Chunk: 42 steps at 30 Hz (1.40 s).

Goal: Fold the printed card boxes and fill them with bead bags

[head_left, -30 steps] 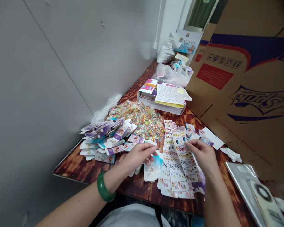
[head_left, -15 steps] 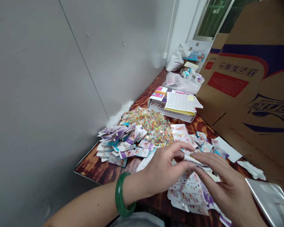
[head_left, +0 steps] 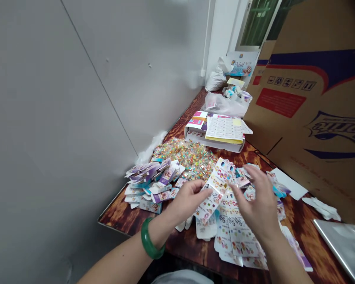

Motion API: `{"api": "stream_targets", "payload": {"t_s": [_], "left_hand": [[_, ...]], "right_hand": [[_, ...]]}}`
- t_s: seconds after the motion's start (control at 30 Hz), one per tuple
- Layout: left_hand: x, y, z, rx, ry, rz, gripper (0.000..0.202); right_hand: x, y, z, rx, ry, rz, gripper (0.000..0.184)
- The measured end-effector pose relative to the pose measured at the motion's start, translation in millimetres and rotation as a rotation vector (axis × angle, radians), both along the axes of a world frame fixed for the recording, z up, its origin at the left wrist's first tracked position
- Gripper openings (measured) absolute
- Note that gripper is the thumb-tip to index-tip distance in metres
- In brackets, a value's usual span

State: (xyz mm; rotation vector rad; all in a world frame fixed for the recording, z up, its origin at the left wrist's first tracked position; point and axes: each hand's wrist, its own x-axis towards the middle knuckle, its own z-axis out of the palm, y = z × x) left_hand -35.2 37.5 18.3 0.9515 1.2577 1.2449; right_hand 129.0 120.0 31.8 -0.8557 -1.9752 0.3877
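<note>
A long printed nail sticker sheet is pinched at its left edge between the thumb and fingers of my left hand, which wears a green bangle. It tilts upward and is creased across the middle. My right hand is open, its thumb close to the sheet's right edge; whether they touch I cannot tell. Below lie overlapping strips of similar sticker sheets. Small purple and blue nail boxes are heaped left of my left hand. Behind the held sheet spreads a pile of tiny clear packets with colourful contents.
A white box with printed sheets on top stands farther back. Beyond it are a plastic bag and a white sack. A large cardboard carton borders the right side. A silvery packet lies front right.
The folded sheet between both hands is now opened out, held by my left hand. My right hand has let go and moved apart, fingers spread. The camera view has shifted slightly.
</note>
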Motion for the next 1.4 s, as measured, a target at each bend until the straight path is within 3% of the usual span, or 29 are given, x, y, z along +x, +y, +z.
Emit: {"api": "stream_targets", "payload": {"t_s": [0.07, 0.13, 0.27, 0.47, 0.6, 0.67, 0.77, 0.9, 1.0, 1.17, 1.27, 1.33, 1.4], "left_hand": [[0.0, -0.2, 0.5, 0.067, 0.043, -0.034, 0.025], [-1.3, -0.9, 3.4, 0.181, 0.176, -0.037, 0.020], [-7.9, -0.6, 6.9, 0.324, 0.489, 0.102, 0.028], [-11.5, 2.9, -9.8, 0.013, 0.293, -0.205, 0.019], [-5.5, 3.0, -17.5, -0.126, 0.152, -0.217, 0.017], [-3.1, 3.2, -16.8, -0.170, 0.075, -0.140, 0.017], [0.5, 2.6, -13.8, -0.199, -0.082, 0.017, 0.018], [9.7, -2.0, -14.5, -0.210, -0.307, 0.081, 0.024], [18.2, -4.1, -18.2, -0.207, -0.292, 0.082, 0.031], [22.1, 7.1, -22.4, -0.151, -0.218, 0.022, 0.040], [10.6, 25.8, -27.0, -0.162, 0.019, -0.112, 0.029], [-5.7, 43.9, -32.1, -0.126, 0.423, -0.146, 0.025], [-27.1, 65.1, -37.4, -0.026, 1.004, -0.086, 0.018]], "right_hand": [[-3.1, -7.3, -3.6, 0.078, -0.179, 0.191, 0.048], [-4.5, -12.6, -7.0, 0.005, -0.267, 0.315, 0.034], [-4.9, -13.3, -13.4, -0.287, -0.178, 0.299, 0.017], [-10.1, -11.4, -20.4, -0.706, 0.180, 0.274, 0.029], [-17.5, -18.5, -30.6, -1.138, 0.445, 0.327, 0.031], [-21.6, -25.4, -36.5, -1.315, 0.485, 0.384, 0.032], [-26.3, -34.8, -45.2, -1.293, 0.522, 0.339, 0.029], [-24.1, -36.3, -55.1, -1.351, 0.452, 0.282, 0.035], [-17.0, -31.6, -58.1, -1.373, 0.396, 0.281, 0.034], [-4.0, -22.3, -54.3, -1.325, 0.528, 0.355, 0.029], [7.3, -15.2, -54.6, -1.257, 0.528, 0.271, 0.027], [16.3, -10.4, -56.7, -1.215, 0.529, 0.198, 0.028], [24.5, -6.3, -59.0, -1.191, 0.549, 0.155, 0.028]]}}
